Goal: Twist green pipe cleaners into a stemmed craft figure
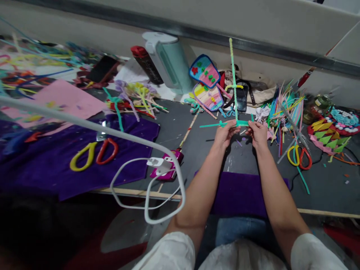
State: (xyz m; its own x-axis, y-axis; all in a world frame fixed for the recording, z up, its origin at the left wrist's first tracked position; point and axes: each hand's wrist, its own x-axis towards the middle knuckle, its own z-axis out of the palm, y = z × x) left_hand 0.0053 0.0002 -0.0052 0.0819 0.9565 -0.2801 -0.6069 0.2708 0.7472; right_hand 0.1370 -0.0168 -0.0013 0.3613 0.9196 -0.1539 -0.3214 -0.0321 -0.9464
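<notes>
Both hands hold a frame of fuzzy pipe cleaners above the dark table. My left hand (226, 134) pinches the green crosspiece (242, 123) near its middle, and a thin green end sticks out to the left. On the other end of that crosspiece, the fingers of my right hand (257, 133) are closed. A tall green and yellow stem (234, 75) rises upright from between the hands, with a short yellow bar across it. Behind it lie two colourful fan-shaped pieces, the upper one (204, 71) edged in blue.
Scissors (299, 157) and a pipe cleaner bundle (289, 112) lie right. A white cable (180, 180) hangs across the left foreground over a magenta power strip (180, 156). Purple cloth (135, 150) bears other scissors (107, 152). A pale green kettle (176, 63) stands behind.
</notes>
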